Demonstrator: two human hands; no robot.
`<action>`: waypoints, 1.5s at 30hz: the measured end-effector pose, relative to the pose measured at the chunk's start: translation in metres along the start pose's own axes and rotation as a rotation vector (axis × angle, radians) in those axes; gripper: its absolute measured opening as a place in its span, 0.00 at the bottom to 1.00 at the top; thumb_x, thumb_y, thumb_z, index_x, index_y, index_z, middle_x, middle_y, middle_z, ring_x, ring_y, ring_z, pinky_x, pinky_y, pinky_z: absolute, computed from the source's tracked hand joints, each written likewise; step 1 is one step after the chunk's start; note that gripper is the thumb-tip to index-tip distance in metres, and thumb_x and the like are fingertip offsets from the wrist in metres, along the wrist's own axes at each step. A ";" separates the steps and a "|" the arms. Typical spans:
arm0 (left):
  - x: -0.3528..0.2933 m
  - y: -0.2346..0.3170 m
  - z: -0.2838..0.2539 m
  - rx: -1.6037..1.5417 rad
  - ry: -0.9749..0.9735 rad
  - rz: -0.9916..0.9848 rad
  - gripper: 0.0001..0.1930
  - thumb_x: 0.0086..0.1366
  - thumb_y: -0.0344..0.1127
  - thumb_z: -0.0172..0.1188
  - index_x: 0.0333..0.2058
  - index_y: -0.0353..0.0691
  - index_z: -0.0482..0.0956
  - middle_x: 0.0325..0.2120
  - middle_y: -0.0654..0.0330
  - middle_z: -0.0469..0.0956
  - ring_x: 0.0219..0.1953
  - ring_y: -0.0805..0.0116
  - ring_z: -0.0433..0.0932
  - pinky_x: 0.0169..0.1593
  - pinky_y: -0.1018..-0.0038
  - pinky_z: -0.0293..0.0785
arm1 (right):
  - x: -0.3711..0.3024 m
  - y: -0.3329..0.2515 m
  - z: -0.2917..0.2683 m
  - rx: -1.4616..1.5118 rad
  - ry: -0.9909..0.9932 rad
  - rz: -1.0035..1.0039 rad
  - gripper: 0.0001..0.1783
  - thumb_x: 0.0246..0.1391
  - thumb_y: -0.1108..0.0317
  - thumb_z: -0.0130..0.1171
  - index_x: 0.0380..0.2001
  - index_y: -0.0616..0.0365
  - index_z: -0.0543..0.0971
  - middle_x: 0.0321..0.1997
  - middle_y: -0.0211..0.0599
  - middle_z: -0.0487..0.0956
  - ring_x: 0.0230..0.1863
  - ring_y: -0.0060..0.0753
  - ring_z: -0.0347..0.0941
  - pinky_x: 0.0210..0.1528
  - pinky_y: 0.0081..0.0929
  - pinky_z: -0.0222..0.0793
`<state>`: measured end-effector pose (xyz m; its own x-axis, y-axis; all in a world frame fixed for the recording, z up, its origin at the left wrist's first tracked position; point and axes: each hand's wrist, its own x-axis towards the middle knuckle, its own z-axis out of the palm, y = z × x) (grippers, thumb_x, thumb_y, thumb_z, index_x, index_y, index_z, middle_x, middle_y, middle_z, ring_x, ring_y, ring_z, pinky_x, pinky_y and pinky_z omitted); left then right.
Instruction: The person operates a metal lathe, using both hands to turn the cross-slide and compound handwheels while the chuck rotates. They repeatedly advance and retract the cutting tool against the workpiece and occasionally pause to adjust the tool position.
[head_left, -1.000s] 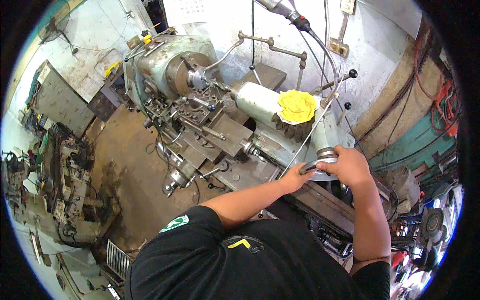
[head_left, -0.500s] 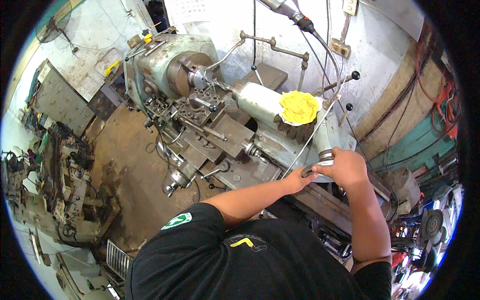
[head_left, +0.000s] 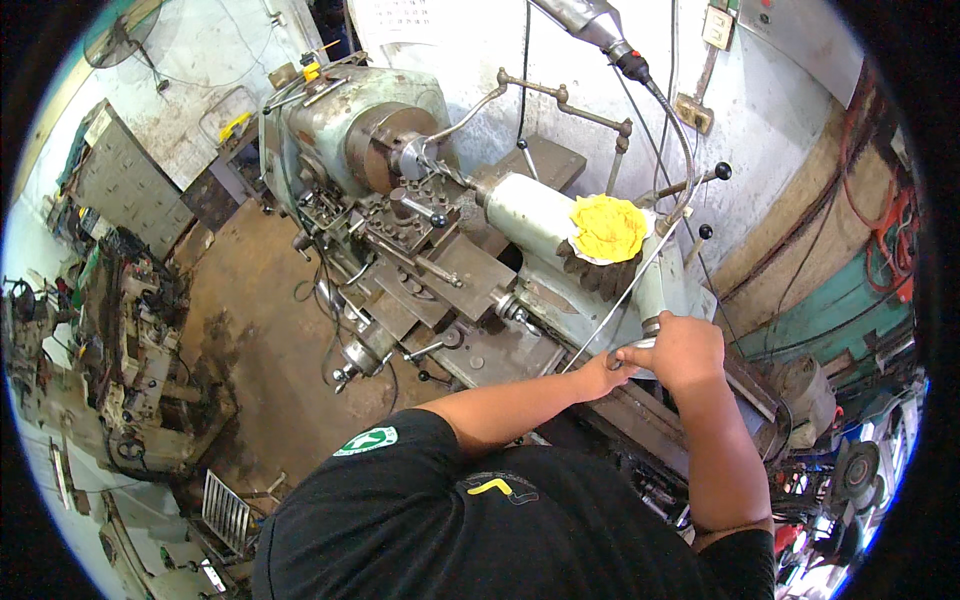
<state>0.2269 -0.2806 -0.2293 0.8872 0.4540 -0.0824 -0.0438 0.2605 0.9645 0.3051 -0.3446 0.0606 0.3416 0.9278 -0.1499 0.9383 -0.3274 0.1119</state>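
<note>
Both my hands are on the metal handwheel at the near end of a lathe's tailstock. My left hand is closed around the wheel's left side. My right hand grips it at the upper right, thumb lying along the rim; its other fingers are partly hidden. A twist drill bit sticks out of the tailstock's far end toward a round metal workpiece in the lathe chuck. Whether the drill's tip is inside the workpiece I cannot tell.
A yellow cloth and dark gloves lie on the tailstock. The carriage with its levers stands left of my hands. A jointed pipe and a flexible lamp neck rise behind. Another machine stands far left.
The whole view has shifted slightly, so the lathe appears lower and farther right. My right hand has moved a little left and down around the handwheel; both hands keep their hold.
</note>
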 end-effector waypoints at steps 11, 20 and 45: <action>-0.002 0.002 0.007 -0.011 0.064 0.049 0.20 0.76 0.45 0.60 0.60 0.42 0.74 0.41 0.66 0.79 0.39 0.73 0.74 0.45 0.71 0.76 | 0.001 -0.005 -0.006 -0.022 -0.050 0.017 0.47 0.33 0.23 0.73 0.39 0.58 0.86 0.33 0.45 0.87 0.37 0.48 0.87 0.42 0.41 0.81; -0.001 0.000 0.011 -0.222 -0.037 0.027 0.13 0.73 0.33 0.64 0.54 0.45 0.77 0.42 0.68 0.81 0.40 0.78 0.76 0.41 0.76 0.73 | 0.003 -0.024 -0.001 -0.110 -0.077 0.036 0.41 0.38 0.26 0.74 0.38 0.56 0.86 0.36 0.41 0.88 0.43 0.46 0.86 0.49 0.42 0.76; -0.049 0.083 0.000 0.363 0.300 0.216 0.18 0.66 0.32 0.66 0.54 0.38 0.80 0.43 0.62 0.86 0.45 0.74 0.79 0.50 0.70 0.77 | 0.020 -0.054 0.007 -0.330 -0.291 0.065 0.38 0.51 0.34 0.69 0.56 0.50 0.86 0.53 0.36 0.88 0.55 0.42 0.84 0.58 0.56 0.73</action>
<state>0.1801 -0.2808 -0.1450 0.7023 0.7031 0.1115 -0.0021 -0.1545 0.9880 0.2619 -0.3093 0.0446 0.4445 0.8026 -0.3978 0.8630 -0.2647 0.4304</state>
